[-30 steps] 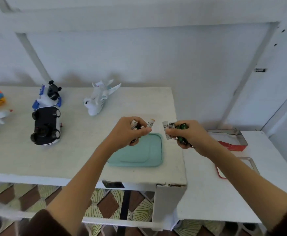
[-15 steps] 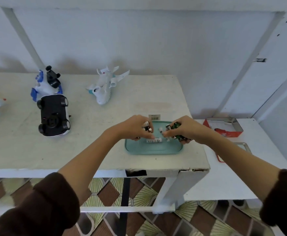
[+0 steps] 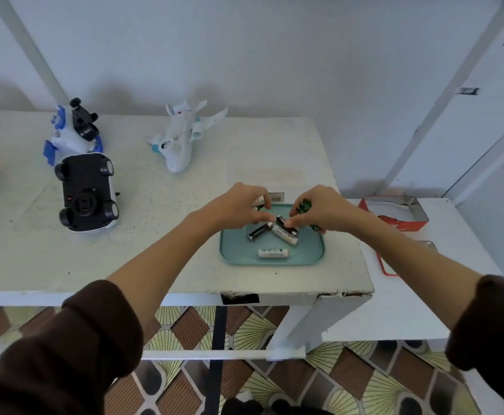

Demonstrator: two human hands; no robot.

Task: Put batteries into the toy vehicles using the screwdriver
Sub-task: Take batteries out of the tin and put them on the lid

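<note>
teal tray (image 3: 316, 256), black-and-white batteries (image 3: 285, 233), black car underside (image 3: 87, 193), brown sleeves (image 3: 65, 348)

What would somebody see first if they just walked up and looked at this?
Probably the left hand and right hand meeting over the teal tray near the table's front right corner, with loose batteries lying in it. Next, the black toy car flipped wheels-up on the left, and the white toy plane farther back near the wall.
</note>
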